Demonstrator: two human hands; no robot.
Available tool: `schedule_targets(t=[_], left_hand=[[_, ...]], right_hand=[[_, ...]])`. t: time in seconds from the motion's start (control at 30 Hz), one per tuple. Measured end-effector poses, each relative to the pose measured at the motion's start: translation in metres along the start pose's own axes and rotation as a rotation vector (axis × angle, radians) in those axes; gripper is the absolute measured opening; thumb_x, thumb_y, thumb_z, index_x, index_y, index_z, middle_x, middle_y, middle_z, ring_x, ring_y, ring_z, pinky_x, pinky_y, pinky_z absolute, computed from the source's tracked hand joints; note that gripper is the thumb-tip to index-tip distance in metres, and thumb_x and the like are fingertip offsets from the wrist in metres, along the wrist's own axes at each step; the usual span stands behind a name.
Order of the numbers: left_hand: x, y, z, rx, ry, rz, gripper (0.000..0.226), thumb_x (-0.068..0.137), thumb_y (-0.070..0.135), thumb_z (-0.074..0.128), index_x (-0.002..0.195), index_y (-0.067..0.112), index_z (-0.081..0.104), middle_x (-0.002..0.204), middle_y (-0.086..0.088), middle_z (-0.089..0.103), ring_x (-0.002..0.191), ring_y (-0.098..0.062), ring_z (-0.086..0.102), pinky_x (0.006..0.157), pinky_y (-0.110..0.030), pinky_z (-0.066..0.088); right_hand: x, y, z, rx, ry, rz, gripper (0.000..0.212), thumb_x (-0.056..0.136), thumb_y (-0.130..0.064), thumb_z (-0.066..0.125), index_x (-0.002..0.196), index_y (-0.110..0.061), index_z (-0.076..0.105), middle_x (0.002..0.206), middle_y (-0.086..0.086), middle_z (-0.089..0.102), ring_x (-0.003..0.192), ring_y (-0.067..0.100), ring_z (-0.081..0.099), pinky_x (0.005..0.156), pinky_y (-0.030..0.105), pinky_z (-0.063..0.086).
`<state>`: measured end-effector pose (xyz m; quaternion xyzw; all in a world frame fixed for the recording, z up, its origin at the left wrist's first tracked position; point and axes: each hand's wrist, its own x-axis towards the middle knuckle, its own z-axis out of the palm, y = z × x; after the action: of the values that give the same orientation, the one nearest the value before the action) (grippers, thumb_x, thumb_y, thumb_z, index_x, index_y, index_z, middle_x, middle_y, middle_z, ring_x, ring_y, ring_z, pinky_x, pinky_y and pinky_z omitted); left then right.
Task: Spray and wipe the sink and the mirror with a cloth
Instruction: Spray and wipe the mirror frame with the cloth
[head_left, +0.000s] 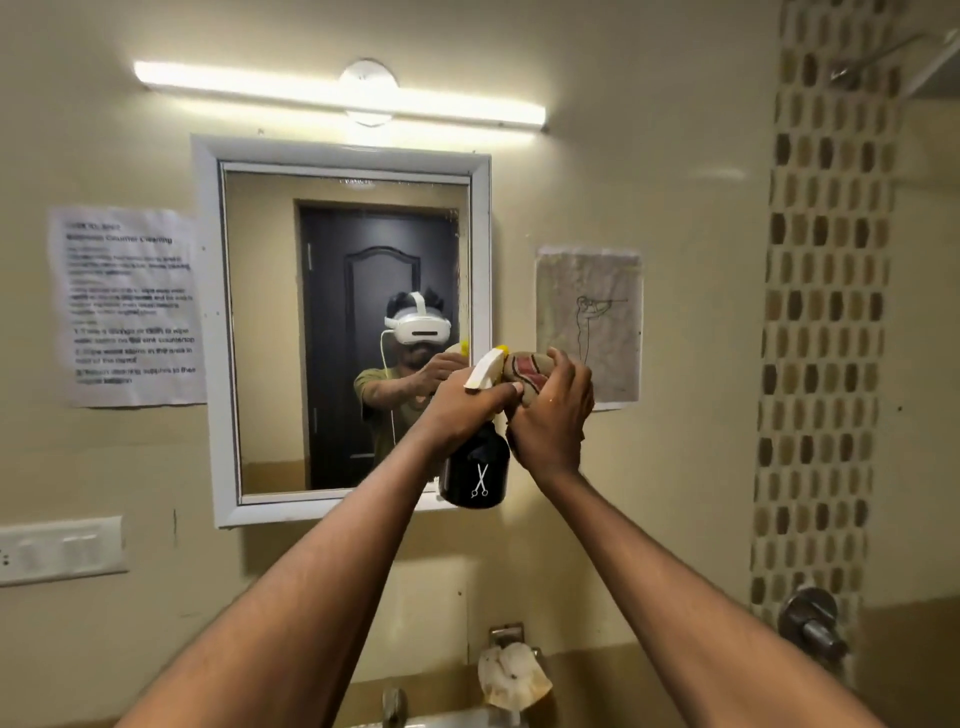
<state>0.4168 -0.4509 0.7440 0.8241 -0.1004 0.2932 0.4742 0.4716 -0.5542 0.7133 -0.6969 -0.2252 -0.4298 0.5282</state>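
A white-framed mirror (343, 332) hangs on the beige wall ahead of me. My left hand (462, 410) grips the neck of a black spray bottle (475, 470) with a white and yellow trigger head, held up at the mirror's lower right corner. My right hand (553, 415) is closed around a bunched beige and red cloth (522, 374), pressed right against the bottle's nozzle. Only the top rim of the sink (447, 719) and its tap (395, 704) show at the bottom edge.
A printed instruction sheet (132, 306) is taped left of the mirror and a sketch on paper (589, 322) right of it. A tube light (337, 96) runs above. A switch plate (60, 551) sits lower left, a wall valve (813, 626) lower right, a soap holder (511, 670) above the sink.
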Motion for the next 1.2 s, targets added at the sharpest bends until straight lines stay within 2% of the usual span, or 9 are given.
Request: schedule_targets(t=[0.27, 0.4, 0.53, 0.63, 0.73, 0.87, 1.03, 1.1, 1.2], left_hand=[[0.001, 0.033, -0.016, -0.222, 0.081, -0.012, 0.028, 0.084, 0.02, 0.068, 0.104, 0.0, 0.065, 0.101, -0.023, 0.07, 0.084, -0.025, 0.067, 0.09, -0.047, 0.053], [0.0, 0.032, -0.02, -0.354, 0.116, -0.015, 0.023, 0.088, 0.013, 0.063, 0.109, 0.002, 0.064, 0.092, -0.012, 0.07, 0.085, -0.023, 0.067, 0.082, -0.035, 0.056], [0.001, 0.033, -0.022, -0.38, 0.093, -0.009, 0.023, 0.088, 0.012, 0.059, 0.11, 0.005, 0.062, 0.091, -0.009, 0.067, 0.083, -0.02, 0.065, 0.074, -0.029, 0.053], [0.003, 0.037, -0.021, -0.394, 0.056, -0.028, 0.023, 0.089, 0.012, 0.06, 0.11, 0.006, 0.061, 0.093, -0.012, 0.067, 0.085, -0.022, 0.065, 0.079, -0.033, 0.053], [0.006, 0.04, -0.022, -0.357, 0.014, -0.023, 0.024, 0.089, 0.015, 0.061, 0.111, 0.006, 0.061, 0.094, -0.011, 0.068, 0.084, -0.021, 0.065, 0.079, -0.033, 0.053], [0.015, 0.047, -0.029, -0.299, 0.073, 0.002, 0.017, 0.09, 0.022, 0.063, 0.101, 0.01, 0.065, 0.086, -0.006, 0.069, 0.078, -0.017, 0.066, 0.077, -0.031, 0.053], [0.033, 0.058, -0.045, -0.05, 0.259, 0.03, 0.018, 0.083, 0.03, 0.064, 0.072, 0.016, 0.06, 0.075, -0.006, 0.063, 0.072, -0.021, 0.056, 0.074, -0.037, 0.047], [0.038, 0.063, -0.048, 0.016, 0.286, 0.031, 0.018, 0.08, 0.032, 0.064, 0.07, 0.018, 0.06, 0.074, -0.005, 0.063, 0.07, -0.02, 0.056, 0.072, -0.036, 0.048], [0.046, 0.072, -0.05, 0.01, 0.273, 0.023, 0.016, 0.082, 0.03, 0.063, 0.079, 0.014, 0.064, 0.079, -0.006, 0.066, 0.072, -0.02, 0.058, 0.072, -0.035, 0.049]], right_hand=[[0.013, -0.016, -0.011, 0.05, -0.197, -0.243, 0.077, 0.07, -0.04, 0.039, 0.138, -0.004, 0.035, 0.134, 0.011, 0.037, 0.124, 0.022, 0.031, 0.106, 0.031, 0.023], [0.03, -0.016, -0.019, -0.014, -0.197, -0.443, 0.056, 0.079, -0.029, 0.056, 0.132, -0.013, 0.049, 0.13, 0.008, 0.045, 0.119, 0.021, 0.039, 0.102, 0.044, 0.038], [0.043, -0.016, -0.025, -0.164, -0.153, -0.515, 0.053, 0.076, -0.033, 0.071, 0.126, -0.035, 0.051, 0.14, 0.005, 0.038, 0.127, 0.025, 0.028, 0.1, 0.047, 0.031], [0.043, -0.015, -0.028, -0.077, -0.259, -0.423, 0.073, 0.077, -0.027, 0.073, 0.14, -0.039, 0.038, 0.152, 0.007, 0.025, 0.137, 0.029, 0.027, 0.104, 0.047, 0.033], [0.041, -0.016, -0.025, 0.062, -0.287, -0.296, 0.084, 0.078, -0.023, 0.074, 0.147, -0.032, 0.027, 0.138, 0.007, 0.043, 0.116, 0.019, 0.049, 0.09, 0.03, 0.043], [0.042, -0.027, -0.017, 0.081, -0.187, -0.303, 0.075, 0.079, -0.016, 0.069, 0.144, -0.033, 0.036, 0.115, 0.005, 0.051, 0.098, 0.017, 0.054, 0.079, 0.023, 0.04], [0.07, -0.05, -0.012, 0.01, -0.077, -0.319, 0.083, 0.078, -0.016, 0.069, 0.148, -0.03, 0.026, 0.121, 0.008, 0.048, 0.103, 0.024, 0.055, 0.077, 0.027, 0.043], [0.086, -0.056, -0.013, -0.029, -0.049, -0.296, 0.089, 0.079, -0.018, 0.071, 0.151, -0.019, 0.018, 0.133, 0.012, 0.046, 0.114, 0.027, 0.051, 0.085, 0.035, 0.046], [0.11, -0.055, -0.015, -0.158, -0.029, -0.354, 0.082, 0.078, -0.02, 0.072, 0.146, -0.01, 0.028, 0.132, 0.015, 0.047, 0.112, 0.031, 0.053, 0.085, 0.042, 0.051]])
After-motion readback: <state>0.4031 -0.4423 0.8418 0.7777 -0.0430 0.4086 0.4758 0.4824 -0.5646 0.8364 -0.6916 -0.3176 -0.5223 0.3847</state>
